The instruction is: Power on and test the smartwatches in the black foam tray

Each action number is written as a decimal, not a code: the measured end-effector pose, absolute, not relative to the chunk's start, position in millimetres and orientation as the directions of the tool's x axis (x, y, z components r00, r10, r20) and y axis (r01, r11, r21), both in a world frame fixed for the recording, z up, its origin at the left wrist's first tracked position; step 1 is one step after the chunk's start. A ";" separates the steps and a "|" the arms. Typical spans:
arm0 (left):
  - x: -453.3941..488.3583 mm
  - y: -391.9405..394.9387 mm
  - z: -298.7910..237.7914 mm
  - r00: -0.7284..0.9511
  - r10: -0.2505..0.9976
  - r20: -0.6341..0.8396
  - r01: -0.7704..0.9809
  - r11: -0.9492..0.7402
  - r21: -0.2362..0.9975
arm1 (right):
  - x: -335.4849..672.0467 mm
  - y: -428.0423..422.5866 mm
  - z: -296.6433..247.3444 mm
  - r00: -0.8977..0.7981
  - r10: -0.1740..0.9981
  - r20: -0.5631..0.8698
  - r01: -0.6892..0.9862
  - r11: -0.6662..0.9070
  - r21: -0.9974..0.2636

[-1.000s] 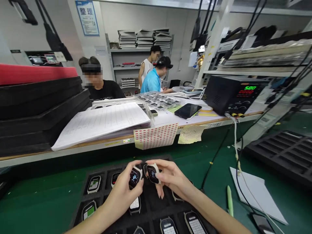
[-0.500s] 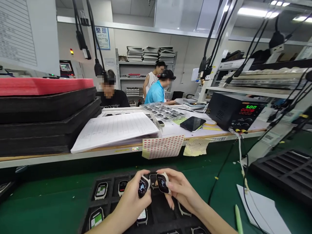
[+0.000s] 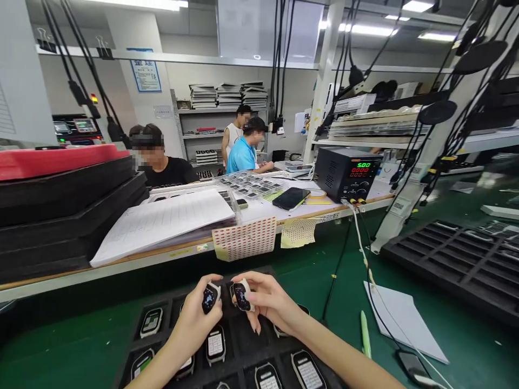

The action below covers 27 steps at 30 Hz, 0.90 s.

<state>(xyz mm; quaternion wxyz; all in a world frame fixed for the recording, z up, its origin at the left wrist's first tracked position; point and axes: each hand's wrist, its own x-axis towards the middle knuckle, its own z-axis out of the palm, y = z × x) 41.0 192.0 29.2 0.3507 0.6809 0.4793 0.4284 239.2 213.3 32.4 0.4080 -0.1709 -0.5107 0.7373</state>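
Note:
My left hand (image 3: 201,306) is closed round a smartwatch body (image 3: 210,297) with a lit dark screen. In my right hand (image 3: 265,299), fingers and thumb pinch a second smartwatch (image 3: 241,295) by its pale case; its dark screen is also lit. Both are strapless and held up side by side, a small gap apart. Below them lies a black foam tray (image 3: 237,337) with compartments. Several watches sit in it, among them one with a keypad-like white screen (image 3: 215,343) and one showing green and white (image 3: 151,322). My forearms hide part of the tray.
A power supply (image 3: 344,175), a phone (image 3: 291,199) and papers (image 3: 170,219) stand on the shelf ahead. Black foam blocks (image 3: 60,216) are stacked left. To the right are a green pen (image 3: 365,334), a white pad (image 3: 405,319), cables and another black tray (image 3: 441,259). Co-workers sit beyond.
The view has turned to the right, so the scene sits further left. Both hands still hold their watches. More watches in the tray's near part now show.

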 end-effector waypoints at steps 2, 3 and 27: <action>41.4 191.8 28.8 0.160 0.955 0.251 0.347 -0.292 0.891 | 239.7 214.3 32.0 -0.606 0.779 0.160 -0.427 -0.149 -0.892; 42.4 191.4 28.3 0.141 0.956 0.258 0.336 -0.292 0.895 | 239.9 214.5 31.9 -0.605 0.779 0.161 -0.431 -0.151 -0.890; 38.7 188.3 20.0 0.031 0.972 0.234 0.306 -0.233 0.923 | 240.1 215.0 25.3 -0.637 0.760 0.127 -0.437 -0.221 -0.872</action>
